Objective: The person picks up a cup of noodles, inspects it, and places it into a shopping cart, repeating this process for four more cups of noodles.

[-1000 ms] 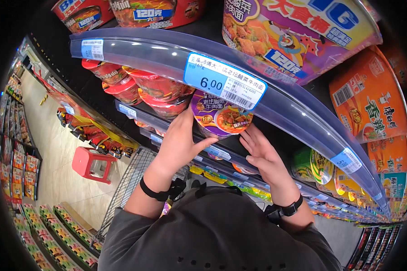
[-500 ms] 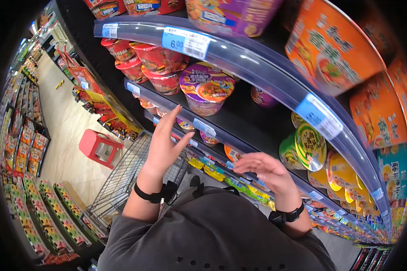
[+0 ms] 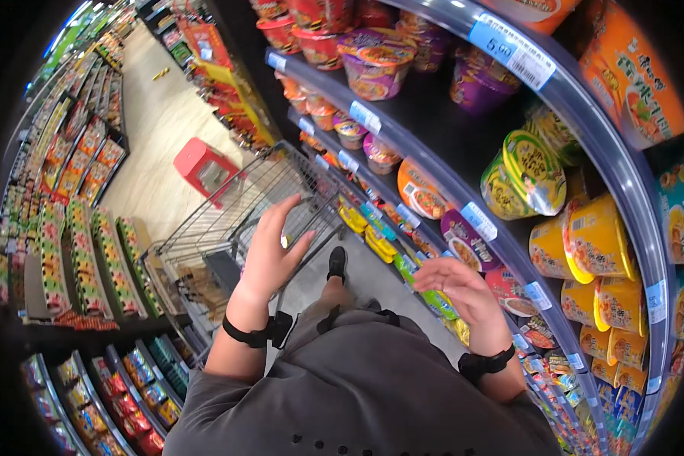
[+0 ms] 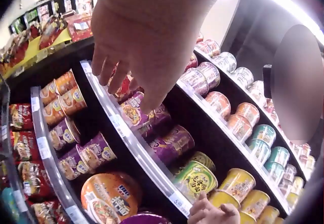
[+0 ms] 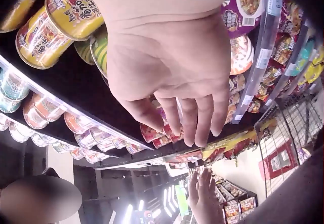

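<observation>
Both hands are held out in front of the body with nothing in them. My left hand (image 3: 270, 254), fingers extended and thumb apart, is over the shopping cart's side in the head view. To the right, my right hand (image 3: 463, 296) has loosely bent fingers and is in front of the lower shelf edges. A purple instant noodle cup (image 3: 372, 72) stands upright at the front of a shelf, beyond both hands. Red noodle cups (image 3: 315, 45) are stacked left of it, and another purple cup (image 3: 479, 80) sits to its right.
A wire shopping cart (image 3: 197, 243) stands at the left, with a red stool (image 3: 205, 167) beyond it. Green-lidded cups (image 3: 528, 175) and yellow cups (image 3: 581, 235) fill the shelf at right. A clear shelf rail (image 3: 585, 99) curves above them. More stocked shelves (image 3: 76, 167) line the far left.
Both hands have come off the purple noodle cup and drawn back toward the body. The cup stays on the shelf. The head view has swung, bringing more cart and floor into sight.
</observation>
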Demonstrator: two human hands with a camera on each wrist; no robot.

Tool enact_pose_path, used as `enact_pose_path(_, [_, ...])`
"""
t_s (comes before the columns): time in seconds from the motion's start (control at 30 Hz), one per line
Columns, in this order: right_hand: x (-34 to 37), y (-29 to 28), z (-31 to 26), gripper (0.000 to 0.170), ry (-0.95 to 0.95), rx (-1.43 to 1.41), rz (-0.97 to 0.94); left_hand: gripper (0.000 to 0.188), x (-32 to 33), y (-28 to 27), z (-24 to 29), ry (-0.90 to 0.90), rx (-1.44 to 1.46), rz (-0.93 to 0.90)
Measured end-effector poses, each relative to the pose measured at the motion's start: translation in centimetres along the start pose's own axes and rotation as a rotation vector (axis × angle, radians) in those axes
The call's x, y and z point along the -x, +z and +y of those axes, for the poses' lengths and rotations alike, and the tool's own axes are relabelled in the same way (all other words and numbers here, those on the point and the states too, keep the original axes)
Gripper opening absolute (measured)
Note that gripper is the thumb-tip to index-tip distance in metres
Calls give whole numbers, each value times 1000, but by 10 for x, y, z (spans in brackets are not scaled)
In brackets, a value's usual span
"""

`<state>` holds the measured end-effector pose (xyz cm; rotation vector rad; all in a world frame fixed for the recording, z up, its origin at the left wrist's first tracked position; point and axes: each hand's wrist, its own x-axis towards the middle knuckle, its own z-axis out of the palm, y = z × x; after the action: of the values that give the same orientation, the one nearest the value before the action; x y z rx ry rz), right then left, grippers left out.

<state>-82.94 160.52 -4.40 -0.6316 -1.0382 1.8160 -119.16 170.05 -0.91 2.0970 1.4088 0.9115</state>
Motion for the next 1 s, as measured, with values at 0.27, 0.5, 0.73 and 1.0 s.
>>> enact_pose_path(0.27, [17, 6, 27, 44, 70, -6, 84, 47, 66, -39, -8, -59, -82, 134])
enact_pose_path(0.5, [-2, 19, 36, 40, 12, -117, 59, 36, 93, -72, -18, -76, -83, 142])
enact_pose_path(0.73, [-63, 85, 56, 32, 239, 492, -126, 35, 154, -139, -72, -166, -108, 158])
enact_pose_path(1.0, [-141, 162, 129, 33, 361, 539, -139, 33, 238, -216, -157, -329, -90, 282])
